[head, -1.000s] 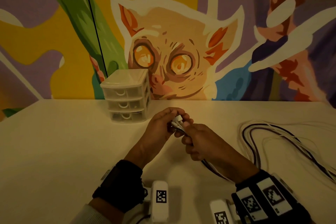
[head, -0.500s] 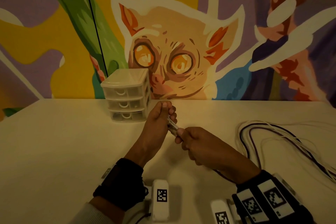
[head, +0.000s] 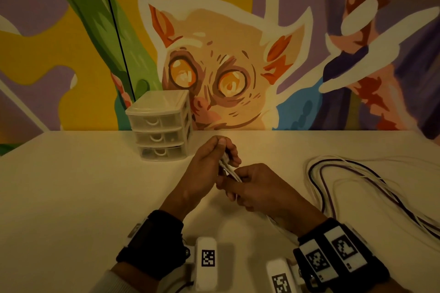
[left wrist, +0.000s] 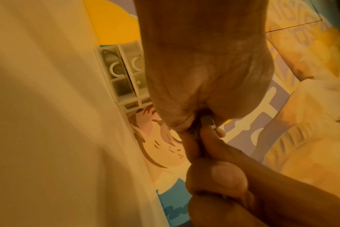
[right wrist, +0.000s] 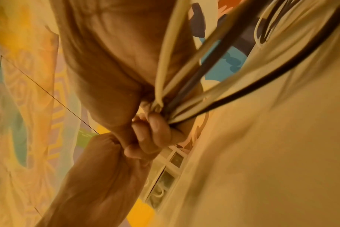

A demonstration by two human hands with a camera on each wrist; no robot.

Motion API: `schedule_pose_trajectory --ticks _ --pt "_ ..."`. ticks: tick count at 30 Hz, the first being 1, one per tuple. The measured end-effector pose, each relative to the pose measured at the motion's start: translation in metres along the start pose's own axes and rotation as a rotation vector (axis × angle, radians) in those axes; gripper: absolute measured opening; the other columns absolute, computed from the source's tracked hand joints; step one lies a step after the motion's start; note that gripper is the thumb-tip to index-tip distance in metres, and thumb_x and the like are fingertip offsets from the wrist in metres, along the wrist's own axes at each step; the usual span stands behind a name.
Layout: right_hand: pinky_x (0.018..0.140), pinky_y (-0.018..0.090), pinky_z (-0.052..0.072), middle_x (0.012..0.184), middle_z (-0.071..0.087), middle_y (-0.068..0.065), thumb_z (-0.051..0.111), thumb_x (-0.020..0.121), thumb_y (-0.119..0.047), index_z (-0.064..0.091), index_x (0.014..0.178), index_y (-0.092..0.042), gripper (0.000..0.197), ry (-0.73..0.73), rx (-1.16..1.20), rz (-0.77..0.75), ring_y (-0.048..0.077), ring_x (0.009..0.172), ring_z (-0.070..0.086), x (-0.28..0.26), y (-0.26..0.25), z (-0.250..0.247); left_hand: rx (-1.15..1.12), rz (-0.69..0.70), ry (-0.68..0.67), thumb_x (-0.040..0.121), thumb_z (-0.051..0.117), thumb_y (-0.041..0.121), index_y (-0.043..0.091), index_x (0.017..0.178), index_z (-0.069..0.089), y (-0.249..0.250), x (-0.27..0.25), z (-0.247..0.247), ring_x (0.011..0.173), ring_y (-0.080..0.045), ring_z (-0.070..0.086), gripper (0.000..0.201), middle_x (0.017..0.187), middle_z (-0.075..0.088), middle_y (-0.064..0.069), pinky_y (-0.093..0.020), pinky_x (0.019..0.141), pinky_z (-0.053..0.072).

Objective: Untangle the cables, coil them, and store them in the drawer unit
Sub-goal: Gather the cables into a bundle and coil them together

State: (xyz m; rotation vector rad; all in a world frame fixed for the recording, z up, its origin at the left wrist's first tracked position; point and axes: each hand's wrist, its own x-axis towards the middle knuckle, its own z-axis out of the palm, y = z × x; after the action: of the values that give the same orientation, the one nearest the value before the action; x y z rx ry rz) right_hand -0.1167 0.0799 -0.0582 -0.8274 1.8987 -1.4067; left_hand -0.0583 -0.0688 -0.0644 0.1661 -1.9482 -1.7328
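Note:
Both hands meet above the middle of the table. My left hand (head: pixel 214 162) pinches the white plug ends (head: pixel 225 160) of the cable bundle. My right hand (head: pixel 252 188) grips the same white and dark cables (right wrist: pixel 184 86) just below, fist closed around them. From the right fist the cables (head: pixel 352 181) run back under the wrist and spread in long loops over the table's right side. In the left wrist view a small white connector (left wrist: pixel 208 121) shows between the fingertips. The clear three-drawer unit (head: pixel 160 126) stands at the wall, just left of the hands, drawers closed.
The pale table (head: pixel 71 197) stretches bare to the left. A painted mural wall (head: pixel 226 54) rises right behind the drawer unit. A thin black line (head: pixel 116 31) runs down the wall to the unit.
My left hand has risen a little and turned so the plug ends point up. The right hand slid slightly down along the cables. The loops on the right shifted barely.

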Motion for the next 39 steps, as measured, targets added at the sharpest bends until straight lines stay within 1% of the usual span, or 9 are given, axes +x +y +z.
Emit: schedule_pose_trajectory --ticks 3,7,15,19,24,29,32,36,39 --pt "0.050 0.021 0.037 0.072 0.074 0.002 0.079 0.086 -0.053 0.083 0.094 -0.012 0.042 0.026 0.011 -0.015 0.007 0.050 0.047 -0.002 -0.003 -0.005 0.013 0.004 -0.027 0.116 0.036 0.020 0.008 0.099 0.063 0.003 0.000 -0.002 0.084 -0.020 0.067 0.035 0.091 0.069 -0.004 -0.029 0.072 0.056" --pt "0.046 0.017 0.036 0.061 0.063 0.001 0.078 0.085 -0.056 0.084 0.091 -0.014 0.043 0.045 -0.001 -0.029 0.004 0.045 0.044 -0.007 -0.008 -0.011 0.140 0.017 -0.056 0.116 0.037 0.024 0.005 0.099 0.061 0.005 0.000 -0.007 0.075 -0.021 0.060 0.035 0.087 0.064 -0.005 -0.029 0.059 0.050" --pt "0.052 0.020 0.037 0.061 0.055 -0.003 0.081 0.084 -0.054 0.082 0.091 -0.009 0.045 -0.081 -0.147 0.018 0.008 0.054 0.043 -0.013 -0.015 -0.022 0.272 0.071 -0.126 0.117 0.037 0.031 0.007 0.099 0.060 0.011 -0.004 -0.005 0.070 -0.006 0.054 0.038 0.087 0.063 -0.004 -0.016 0.066 0.046" --pt "0.054 0.023 0.037 0.064 0.058 0.001 0.077 0.086 -0.058 0.083 0.089 -0.012 0.046 0.025 -0.036 -0.029 0.010 0.057 0.045 -0.008 -0.011 -0.017 0.201 0.025 -0.125 0.116 0.036 0.036 0.017 0.092 0.061 0.011 -0.003 -0.008 0.075 -0.015 0.058 0.040 0.086 0.066 0.003 -0.027 0.071 0.050" --pt "0.047 0.018 0.037 0.060 0.060 -0.001 0.078 0.085 -0.053 0.081 0.091 -0.006 0.047 0.063 0.067 -0.004 0.006 0.049 0.047 -0.005 -0.009 -0.014 0.205 0.039 -0.085 0.114 0.040 0.042 0.010 0.083 0.063 0.016 -0.005 -0.002 0.058 -0.009 0.052 0.050 0.071 0.062 -0.005 -0.017 0.056 0.043" --pt "0.054 0.022 0.044 0.070 0.060 0.004 0.067 0.098 -0.047 0.076 0.106 -0.001 0.047 -0.111 0.071 -0.009 0.011 0.057 0.052 -0.012 -0.014 -0.023 0.180 0.042 0.091 0.113 0.041 0.046 0.011 0.084 0.061 0.011 -0.001 -0.012 0.057 -0.010 0.051 0.049 0.072 0.064 -0.008 -0.017 0.054 0.042" --pt "0.060 0.026 0.041 0.068 0.050 0.000 0.057 0.105 -0.043 0.073 0.105 -0.003 0.043 -0.165 -0.057 -0.001 0.011 0.058 0.046 -0.017 -0.018 -0.041 0.136 0.050 0.169 0.114 0.038 0.047 0.011 0.086 0.059 0.008 0.003 -0.021 0.057 -0.012 0.047 0.050 0.072 0.059 -0.011 -0.019 0.052 0.039" --pt "0.062 0.021 0.038 0.079 0.056 -0.009 0.039 0.108 -0.054 0.065 0.094 -0.027 0.041 0.053 -0.629 -0.061 0.005 0.065 0.049 -0.017 -0.022 -0.042 0.230 0.002 0.123 0.114 0.035 0.047 0.014 0.087 0.072 0.005 0.002 -0.019 0.061 -0.009 0.053 0.056 0.068 0.063 0.000 -0.020 0.057 0.043" --pt "0.064 0.021 0.039 0.086 0.056 -0.011 0.034 0.108 -0.055 0.064 0.097 -0.029 0.041 0.088 -0.716 -0.099 0.007 0.074 0.053 -0.018 -0.023 -0.041 0.405 -0.004 0.105 0.112 0.038 0.053 0.022 0.075 0.079 0.006 -0.001 -0.017 0.058 -0.002 0.056 0.063 0.063 0.068 0.006 -0.012 0.058 0.040"
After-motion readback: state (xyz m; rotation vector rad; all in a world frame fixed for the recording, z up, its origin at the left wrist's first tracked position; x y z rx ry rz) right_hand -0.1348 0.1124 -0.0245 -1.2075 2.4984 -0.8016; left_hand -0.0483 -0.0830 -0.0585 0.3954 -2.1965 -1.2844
